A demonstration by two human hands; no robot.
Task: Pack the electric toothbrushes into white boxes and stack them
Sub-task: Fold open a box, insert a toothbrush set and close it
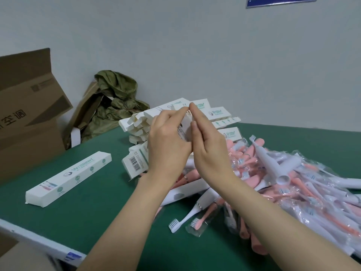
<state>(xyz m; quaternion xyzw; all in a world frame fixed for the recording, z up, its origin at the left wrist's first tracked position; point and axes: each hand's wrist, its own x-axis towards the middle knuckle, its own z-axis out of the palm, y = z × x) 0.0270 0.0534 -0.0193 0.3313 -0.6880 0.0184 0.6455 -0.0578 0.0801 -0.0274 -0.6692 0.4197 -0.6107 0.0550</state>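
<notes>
- The left hand (168,141) is held up in front, and its fingers are curled round a box (185,125).
- The right hand (207,147) is up just beside it.
- Its fingers (193,111) are straight and point up, and the tips touch the top of the box.

I see a pale wall (195,45) behind the green surface (88,202); brown cartons (25,114) at nine o'clock, crumpled olive cloth (115,94) at eleven, blue sign (281,0) at one
</notes>
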